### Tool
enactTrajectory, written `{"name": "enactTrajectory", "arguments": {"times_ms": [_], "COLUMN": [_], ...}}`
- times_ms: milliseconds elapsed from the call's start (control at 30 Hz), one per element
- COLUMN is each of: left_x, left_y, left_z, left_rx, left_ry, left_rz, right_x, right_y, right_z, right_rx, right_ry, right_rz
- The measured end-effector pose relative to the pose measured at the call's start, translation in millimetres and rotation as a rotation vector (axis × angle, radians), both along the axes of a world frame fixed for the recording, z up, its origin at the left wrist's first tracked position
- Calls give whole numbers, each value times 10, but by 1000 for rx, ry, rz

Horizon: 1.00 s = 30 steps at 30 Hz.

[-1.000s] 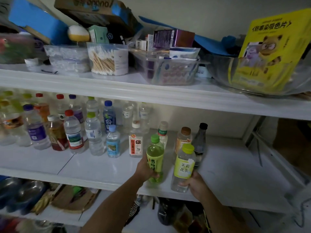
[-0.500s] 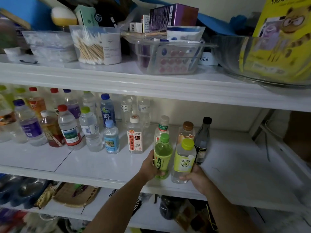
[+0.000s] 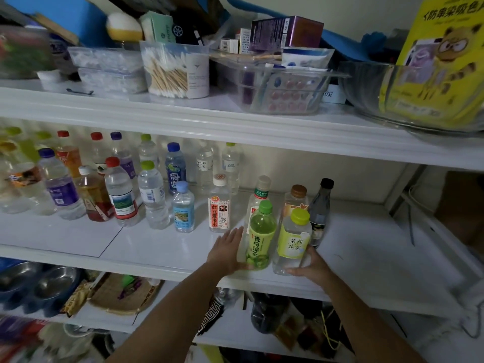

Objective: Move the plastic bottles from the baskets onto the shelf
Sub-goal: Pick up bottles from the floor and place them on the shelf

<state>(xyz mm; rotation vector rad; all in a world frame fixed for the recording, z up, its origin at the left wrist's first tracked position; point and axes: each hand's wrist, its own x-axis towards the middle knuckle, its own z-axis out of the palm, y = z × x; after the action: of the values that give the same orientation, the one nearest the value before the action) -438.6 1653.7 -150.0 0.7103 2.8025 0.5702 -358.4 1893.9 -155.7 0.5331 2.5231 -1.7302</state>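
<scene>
Two bottles stand upright near the front of the white middle shelf (image 3: 366, 260). One is a green-capped green tea bottle (image 3: 260, 237); the other is a clear bottle with a yellow-green cap and label (image 3: 293, 241). My left hand (image 3: 226, 254) lies flat against the green bottle's left side with its fingers straight. My right hand (image 3: 311, 265) curls round the base of the yellow-capped bottle. Several more plastic bottles (image 3: 120, 189) fill the left and middle of this shelf. No basket is in view.
A dark glass bottle (image 3: 319, 210) and a brown-capped bottle (image 3: 296, 200) stand just behind the two. The upper shelf holds clear bins (image 3: 277, 87), cotton swabs (image 3: 175, 72) and a glass bowl (image 3: 366, 87). Metal bowls (image 3: 42, 284) sit below. The shelf's right part is bare.
Both bottles were pushed further back on the shelf and stand there now. My left hand's fingers have straightened off the green bottle. The camera has moved closer.
</scene>
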Motion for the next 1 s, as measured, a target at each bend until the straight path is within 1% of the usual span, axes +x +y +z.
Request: {"name": "enactTrajectory", "arguments": {"times_ms": [67,133,167,200,267,367,500,600,833,1000], "left_x": [45,108,153,199,299,471,754,996,1652,2033], "left_y": [-211,-416,-521,-631,-872,-1277,-1986,-2686,-4446,-5405], "left_z": [12,24,31,40,52,109,204,224,128,52], "left_rx": [-164,-252,-288,-317,-358,-372,-394,-394,-430,-411], "left_ry": [83,120,137,153,175,195,201,215,176,150], "left_rz": [-26,-29,-36,-43,-39,-25,7,52,252,394], "right_x": [99,240,313,380,519,710,869,916,949,966], "right_y": [-7,-37,-63,-103,-254,-664,-1453,-2146,-3775,-4774], "right_z": [15,18,-5,-22,-29,-8,67,73,-83,-166], "right_rx": [308,636,741,806,879,926,899,871,849,852], "right_ry": [-6,-157,-243,-301,-337,-319,-221,-186,-84,-48], "right_rz": [9,50,61,69,88,153,189,254,435,604]}}
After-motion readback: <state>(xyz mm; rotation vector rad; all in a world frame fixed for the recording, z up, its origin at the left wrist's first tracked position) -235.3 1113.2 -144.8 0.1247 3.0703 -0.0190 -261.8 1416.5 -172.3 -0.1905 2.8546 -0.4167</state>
